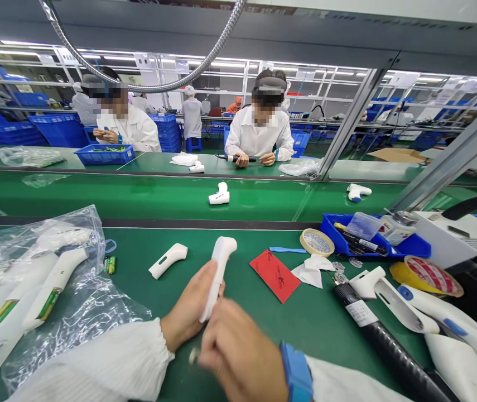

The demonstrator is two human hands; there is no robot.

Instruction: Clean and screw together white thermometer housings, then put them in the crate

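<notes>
My left hand [191,304] is wrapped round a white plastic thermometer-style housing [220,268], held tilted with its bent head pointing up. My right hand [240,352] is close by the housing's lower end, fingers curled together and partly blurred. A small pale piece [194,355] shows at its fingertips, too smeared to name. Whether the right fingers touch the housing cannot be made out. To the left lies a loose white half shell [168,260] with a slot in it. A red printed card [275,275] rests to the right of the hands.
Bagged white housings [54,285] with green circuit boards lie left. At right are a black electric screwdriver [382,329], tape roll [426,276], blue tray [414,245] and more white shells [405,307]. Beyond runs a green conveyor [158,195]; two co-workers [259,131] sit across it.
</notes>
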